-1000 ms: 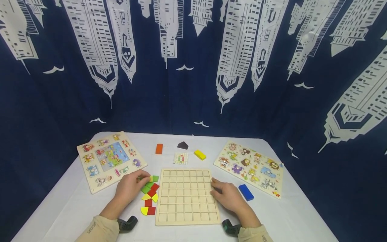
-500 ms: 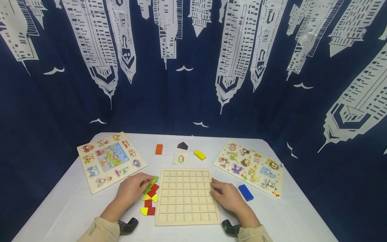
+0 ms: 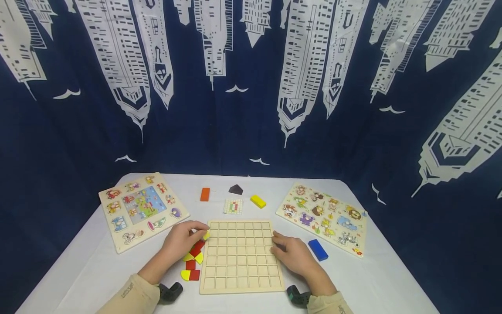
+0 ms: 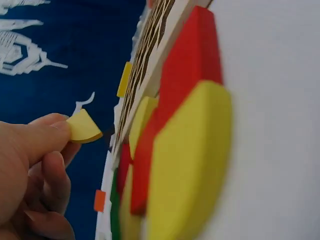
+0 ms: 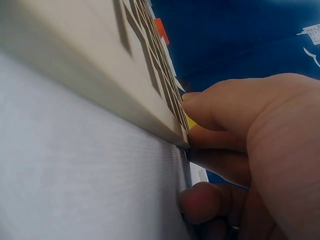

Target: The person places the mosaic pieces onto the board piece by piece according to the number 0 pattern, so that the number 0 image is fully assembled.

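A wooden grid board (image 3: 239,255) (image 5: 90,65) (image 4: 150,55) lies in front of me on the white table (image 3: 90,266). My left hand (image 3: 184,240) (image 4: 30,165) pinches a small yellow tile (image 3: 206,235) (image 4: 83,127) at the board's near-left corner. Below that hand lies a heap of red, yellow and green tiles (image 3: 193,261) (image 4: 175,150). My right hand (image 3: 292,255) (image 5: 250,145) grips the board's right edge, its fingers curled against the rim.
A picture puzzle board (image 3: 142,210) lies at the left and an animal puzzle board (image 3: 323,216) at the right. Behind the grid are a pattern card (image 3: 233,206), an orange block (image 3: 205,194), a dark block (image 3: 235,189) and a yellow block (image 3: 258,201). A blue block (image 3: 318,249) is beside my right hand.
My left hand has moved right from the tile heap to the board's corner, now pinching a yellow tile. The right hand has stayed on the board's edge.
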Available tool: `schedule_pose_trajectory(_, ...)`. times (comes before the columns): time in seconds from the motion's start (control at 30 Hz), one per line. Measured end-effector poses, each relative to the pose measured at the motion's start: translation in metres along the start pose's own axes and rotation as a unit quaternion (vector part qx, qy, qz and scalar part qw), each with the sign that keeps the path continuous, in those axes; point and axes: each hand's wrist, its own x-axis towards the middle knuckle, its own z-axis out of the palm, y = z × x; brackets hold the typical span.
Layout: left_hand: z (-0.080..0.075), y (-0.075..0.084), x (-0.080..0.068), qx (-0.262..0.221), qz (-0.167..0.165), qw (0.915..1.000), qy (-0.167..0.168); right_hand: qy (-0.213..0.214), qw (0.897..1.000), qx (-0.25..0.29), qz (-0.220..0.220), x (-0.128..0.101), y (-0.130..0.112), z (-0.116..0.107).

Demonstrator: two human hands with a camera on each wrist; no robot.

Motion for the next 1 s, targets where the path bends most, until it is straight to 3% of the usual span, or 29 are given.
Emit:
schedule_pose_trajectory(0.17,0.004,0.018,0.019,0.035,-0.009,0.9987,-0.035,-0.003,1.000,0.001,0.007,0.001,-0.002,0.000)
schedule_pose_trajectory(0.43,0.020,0.041,0.044,0.078,0.041,0.9935,-0.072,-0.005,1.000,-0.009,0.001,0.000,0.000,0.000)
schedule_pose_trajectory(0.7,0.042,0.046,0.053,0.075,0.047,0.9919,-0.091,0.000,1.000,-0.007,0.005,0.000,-0.001,-0.003)
schedule_pose_trajectory(1.0,0.049,0.046,0.053,0.110,0.094,0.9839,-0.104,0.002,1.000,0.001,-0.002,-0.001,0.000,-0.001)
